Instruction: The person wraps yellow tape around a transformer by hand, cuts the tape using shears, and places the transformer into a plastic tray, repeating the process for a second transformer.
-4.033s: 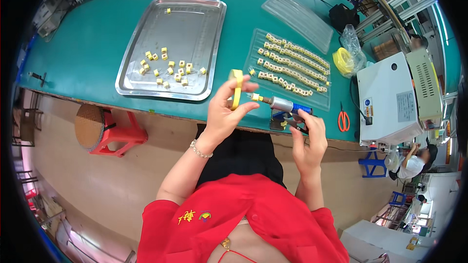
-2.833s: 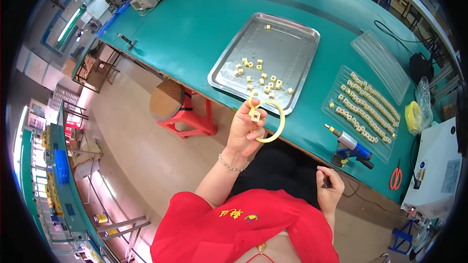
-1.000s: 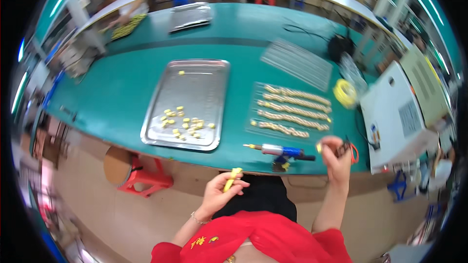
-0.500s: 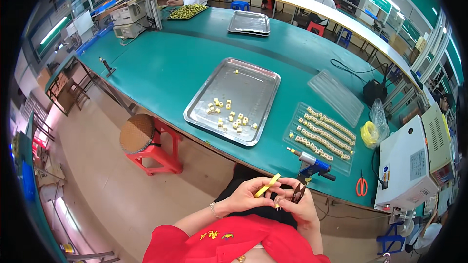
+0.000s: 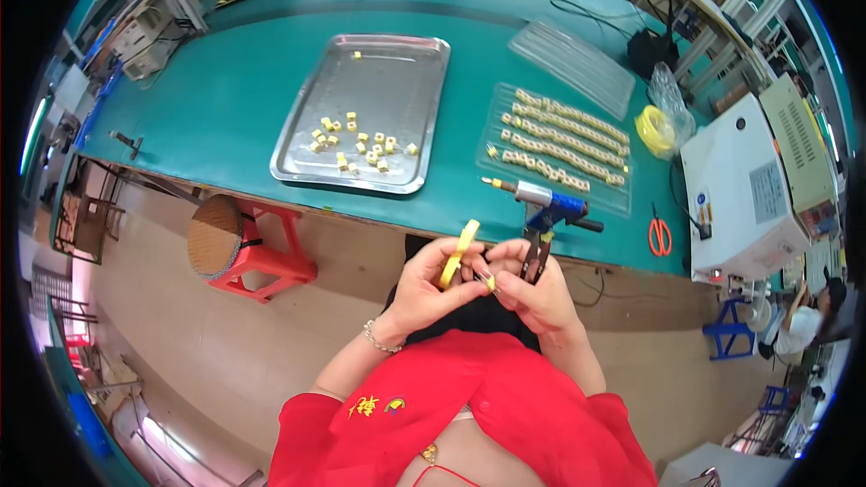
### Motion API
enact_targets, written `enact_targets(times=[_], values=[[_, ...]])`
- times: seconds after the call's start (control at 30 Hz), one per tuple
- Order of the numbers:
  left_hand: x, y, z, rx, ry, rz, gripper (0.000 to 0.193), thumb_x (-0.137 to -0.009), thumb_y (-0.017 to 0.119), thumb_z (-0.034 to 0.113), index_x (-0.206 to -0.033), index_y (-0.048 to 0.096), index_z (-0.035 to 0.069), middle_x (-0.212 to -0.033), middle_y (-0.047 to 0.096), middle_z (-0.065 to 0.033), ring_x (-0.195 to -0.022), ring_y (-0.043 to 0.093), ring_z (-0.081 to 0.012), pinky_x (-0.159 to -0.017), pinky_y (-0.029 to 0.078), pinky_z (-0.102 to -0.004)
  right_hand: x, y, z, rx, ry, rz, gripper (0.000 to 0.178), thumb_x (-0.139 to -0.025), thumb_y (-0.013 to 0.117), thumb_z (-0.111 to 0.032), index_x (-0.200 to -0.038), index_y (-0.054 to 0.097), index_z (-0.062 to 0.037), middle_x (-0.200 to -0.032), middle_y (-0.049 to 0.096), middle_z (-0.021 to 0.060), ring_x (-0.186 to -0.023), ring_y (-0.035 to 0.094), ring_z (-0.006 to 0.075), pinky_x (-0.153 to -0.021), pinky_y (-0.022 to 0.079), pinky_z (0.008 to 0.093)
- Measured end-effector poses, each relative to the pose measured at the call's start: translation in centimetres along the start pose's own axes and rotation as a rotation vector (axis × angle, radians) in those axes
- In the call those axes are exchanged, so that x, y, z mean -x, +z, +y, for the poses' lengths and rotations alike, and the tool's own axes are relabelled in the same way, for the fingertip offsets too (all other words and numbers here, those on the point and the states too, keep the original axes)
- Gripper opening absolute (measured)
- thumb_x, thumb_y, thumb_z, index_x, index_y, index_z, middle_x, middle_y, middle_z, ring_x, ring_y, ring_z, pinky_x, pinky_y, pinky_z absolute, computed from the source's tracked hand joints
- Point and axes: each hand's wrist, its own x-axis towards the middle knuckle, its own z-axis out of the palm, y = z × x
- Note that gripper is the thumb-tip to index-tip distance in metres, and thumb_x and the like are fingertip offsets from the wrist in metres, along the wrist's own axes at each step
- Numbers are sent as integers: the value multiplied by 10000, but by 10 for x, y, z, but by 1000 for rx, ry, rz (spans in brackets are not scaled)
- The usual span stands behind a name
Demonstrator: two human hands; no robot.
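The left hand (image 5: 433, 281) curls round a yellow tape ring (image 5: 460, 252), its thumb reaching toward the right fingertips. The right hand (image 5: 539, 296) grips dark pliers (image 5: 536, 257) in its curled fingers and pinches a small yellow component (image 5: 490, 283) with thumb and finger, between the two hands. Just past the fingertips runs the front edge of the green bench (image 5: 225, 81); a blue-and-silver tool (image 5: 552, 205) stands there, close ahead of the right fingers. Farther ahead-left lies a metal tray (image 5: 361, 86) of loose components; ahead-right, a clear tray (image 5: 496, 110) of component rows, green surface between them. Right of the fingers are orange scissors (image 5: 661, 237), then a white machine (image 5: 729, 185) whose label is too small to read. Toward the body, yellow embroidered characters mark the red shirt (image 5: 469, 370).
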Motion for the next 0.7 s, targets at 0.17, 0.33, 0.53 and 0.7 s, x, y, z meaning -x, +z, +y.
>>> enact_targets(times=[0.17, 0.33, 0.53, 0.7], values=[[-4, 5, 2, 73, -88, -22, 443, -760, 636, -78, -1168, 478, -7, -1000, 601, -105, -927, 588, -137, -767, 505, -247, -1, -10, 1, 32, -10, 50, 331, -801, 648, -60, -1088, 494, -5, -806, 618, 53, -579, 483, 45, -462, 318, 171], [-5, 3, -1, 115, -72, 73, 396, -769, 617, -87, -1129, 478, 3, -983, 621, -147, -872, 615, -151, -735, 512, -234, 0, -16, -1, 107, -91, 88, 225, -805, 638, -22, -1017, 571, 9, -772, 620, 53, -647, 549, 89, -585, 428, 196], [-4, 1, -6, 154, -166, 104, 393, -769, 632, -60, -1125, 484, 18, -959, 639, -120, -785, 617, -103, -551, 463, -160, -5, -23, 3, 306, -257, -32, 129, -790, 640, 9, -919, 646, 15, -845, 586, 49, -717, 539, 84, -627, 420, 199], [-5, 1, -5, 142, -185, 100, 382, -770, 640, -45, -1117, 495, 21, -942, 644, -115, -771, 614, -87, -497, 429, -145, -8, -23, 4, 371, -315, -53, 128, -780, 650, 15, -906, 664, -2, -842, 580, 44, -678, 498, 66, -572, 377, 183]])
